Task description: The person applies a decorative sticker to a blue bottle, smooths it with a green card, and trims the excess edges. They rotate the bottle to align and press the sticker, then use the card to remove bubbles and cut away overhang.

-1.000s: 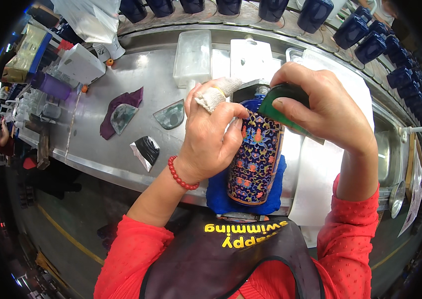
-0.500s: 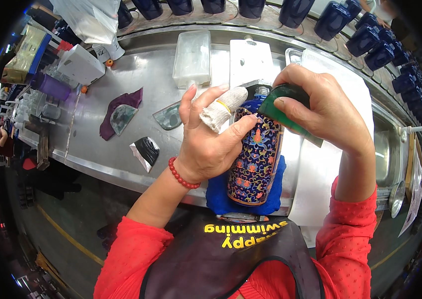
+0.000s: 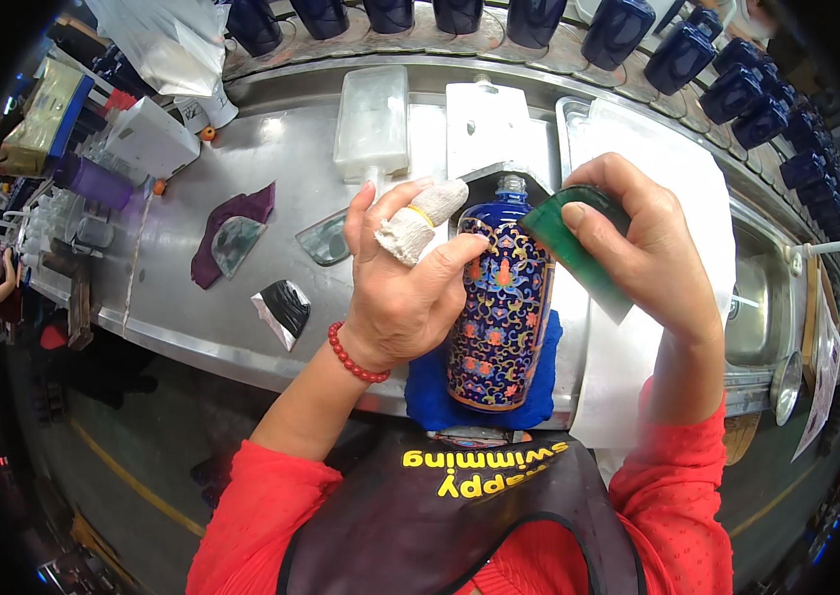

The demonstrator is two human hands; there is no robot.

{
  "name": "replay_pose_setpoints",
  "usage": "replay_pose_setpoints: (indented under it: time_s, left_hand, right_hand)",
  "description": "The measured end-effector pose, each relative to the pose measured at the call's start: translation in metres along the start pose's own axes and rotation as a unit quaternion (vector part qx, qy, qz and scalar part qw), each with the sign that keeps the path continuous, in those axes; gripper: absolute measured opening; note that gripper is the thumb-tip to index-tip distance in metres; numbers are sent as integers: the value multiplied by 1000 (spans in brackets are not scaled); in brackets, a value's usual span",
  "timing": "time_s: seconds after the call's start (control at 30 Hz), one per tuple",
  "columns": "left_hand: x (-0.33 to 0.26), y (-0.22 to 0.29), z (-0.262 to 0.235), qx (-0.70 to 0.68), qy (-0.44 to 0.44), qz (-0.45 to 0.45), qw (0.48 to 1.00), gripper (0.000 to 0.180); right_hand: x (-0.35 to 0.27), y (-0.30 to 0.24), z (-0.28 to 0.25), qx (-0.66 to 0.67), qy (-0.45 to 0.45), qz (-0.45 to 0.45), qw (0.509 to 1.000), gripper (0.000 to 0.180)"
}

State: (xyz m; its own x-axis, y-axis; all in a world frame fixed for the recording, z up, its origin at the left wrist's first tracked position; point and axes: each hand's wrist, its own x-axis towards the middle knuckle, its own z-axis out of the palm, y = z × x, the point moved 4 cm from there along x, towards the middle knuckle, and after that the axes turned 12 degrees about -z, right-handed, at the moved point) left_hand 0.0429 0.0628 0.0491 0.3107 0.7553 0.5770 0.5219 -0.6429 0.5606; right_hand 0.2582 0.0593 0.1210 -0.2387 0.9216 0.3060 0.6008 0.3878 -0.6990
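Note:
A dark blue bottle point(image 3: 499, 317) with a colourful floral pattern and a clear threaded neck lies on a folded blue cloth point(image 3: 429, 385), its neck away from me. My left hand point(image 3: 405, 288) is at its left shoulder, the thumb tip touching the patterned surface. The other fingers are apart and raised; a white cloth finger cover point(image 3: 415, 226) with a yellow band sits on one of them. In my right hand point(image 3: 643, 238) is a translucent green scraper point(image 3: 584, 248), pinched between thumb and fingers. Its edge is close to the bottle's right shoulder; contact is unclear.
On the metal table point(image 3: 192, 327) lie a purple cloth point(image 3: 207, 253), a clear curved scraper point(image 3: 326, 241) and a black-and-silver piece point(image 3: 283, 310). Behind stand a clear box point(image 3: 372, 124) and a white board point(image 3: 487, 124). Several blue bottles line a conveyor point(image 3: 341, 48). A sink point(image 3: 757, 297) is at right.
The green scraper has moved slightly right and down, uncovering more of the bottle's right shoulder. My left thumb stays at the bottle. The whole view has shifted a little.

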Motion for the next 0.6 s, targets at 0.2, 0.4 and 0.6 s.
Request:
replay_pose_setpoints:
  time_s: [0.2, 0.4, 0.6]
  left_hand:
    - [-2, 0, -2, -6, -5, -6, 1000, 33]
    - [-2, 1, -2, -7, -6, -9, 1000, 33]
    - [-5, 16, 3, 77, -57, 1, 995, 50]
  right_hand:
    - [-2, -2, 7, 6, 12, 6, 1000, 17]
    - [-2, -3, 10, 19, -11, 59, 998, 16]
    - [-8, -5, 5, 17, 43, 44, 998, 16]
